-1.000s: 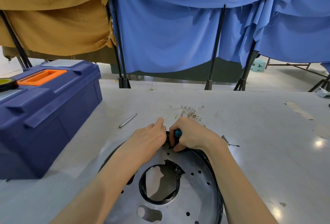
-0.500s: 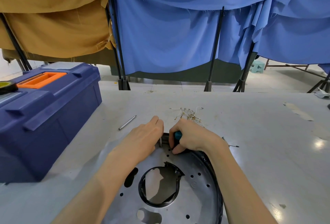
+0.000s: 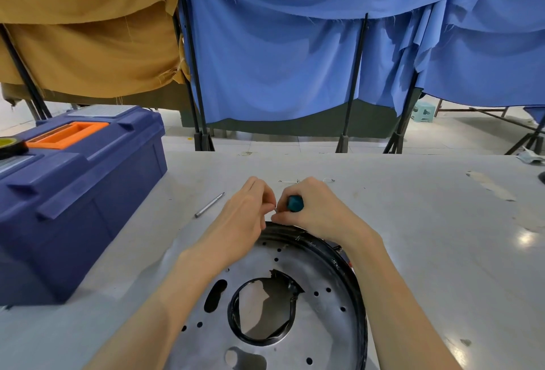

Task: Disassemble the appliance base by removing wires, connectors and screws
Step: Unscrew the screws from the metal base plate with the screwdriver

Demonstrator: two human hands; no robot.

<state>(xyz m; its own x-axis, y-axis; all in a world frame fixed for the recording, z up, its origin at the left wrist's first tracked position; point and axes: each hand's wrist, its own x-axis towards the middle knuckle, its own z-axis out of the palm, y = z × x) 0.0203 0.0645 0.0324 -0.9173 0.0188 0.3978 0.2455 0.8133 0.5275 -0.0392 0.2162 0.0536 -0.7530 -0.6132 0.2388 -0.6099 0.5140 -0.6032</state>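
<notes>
The appliance base (image 3: 318,313) is a round metal plate with a black rim, a large centre hole and several small holes; it lies on the table in front of me. My right hand (image 3: 318,210) grips a screwdriver with a teal handle (image 3: 295,203) just past the base's far rim. My left hand (image 3: 247,216) pinches the screwdriver's thin metal tip between its fingertips, close against the right hand. Both hands are lifted off the plate. The tip itself is mostly hidden by the fingers.
A blue toolbox (image 3: 73,192) with an orange handle stands at the left, a tape roll (image 3: 8,145) on its lid. A loose metal bit (image 3: 209,205) lies between toolbox and hands. Thin wire scraps (image 3: 295,180) lie behind the hands. Blue and tan cloths hang beyond the table.
Both hands have lifted from the base's far rim and moved slightly away from me. The screwdriver came up off the plate, and my left fingers now pinch its tip.
</notes>
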